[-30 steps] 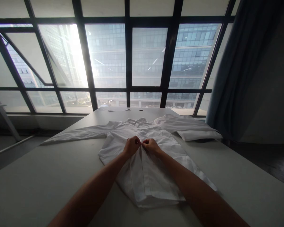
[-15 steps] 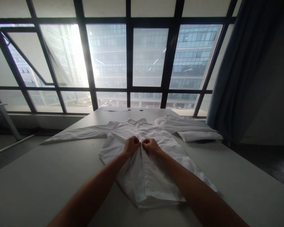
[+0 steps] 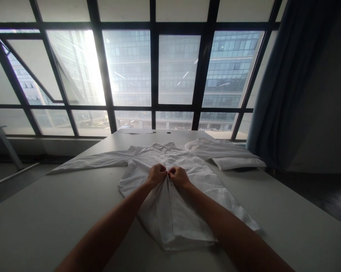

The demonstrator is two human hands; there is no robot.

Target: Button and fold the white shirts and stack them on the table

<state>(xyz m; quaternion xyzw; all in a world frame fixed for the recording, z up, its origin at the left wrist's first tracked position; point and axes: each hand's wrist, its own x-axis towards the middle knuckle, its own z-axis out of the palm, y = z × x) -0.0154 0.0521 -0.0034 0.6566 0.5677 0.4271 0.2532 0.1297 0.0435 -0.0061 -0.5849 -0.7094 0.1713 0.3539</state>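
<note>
A white long-sleeved shirt (image 3: 187,211) lies front up on the table, its collar pointing away from me and its hem towards me. One sleeve stretches out to the left, the other to the right with its cuff end folded wide. At the middle of the front opening, my left hand (image 3: 157,174) pinches one front edge. My right hand (image 3: 178,176) pinches the other edge just beside it, fingertips almost touching. Any button between the fingers is hidden. Below the hands the two front edges lie close together down to the hem.
The pale table (image 3: 82,211) reaches to the windows (image 3: 176,70). A thin flat white item (image 3: 136,132) and a dark round spot (image 3: 168,132) are at its far end. A blue curtain (image 3: 278,87) hangs at the right. Part of another white table (image 3: 6,141) stands at the left.
My right hand has moved slightly left, closing the small gap to my left hand. The front edges are drawn together at the fingertips. The view has shifted a little.
</note>
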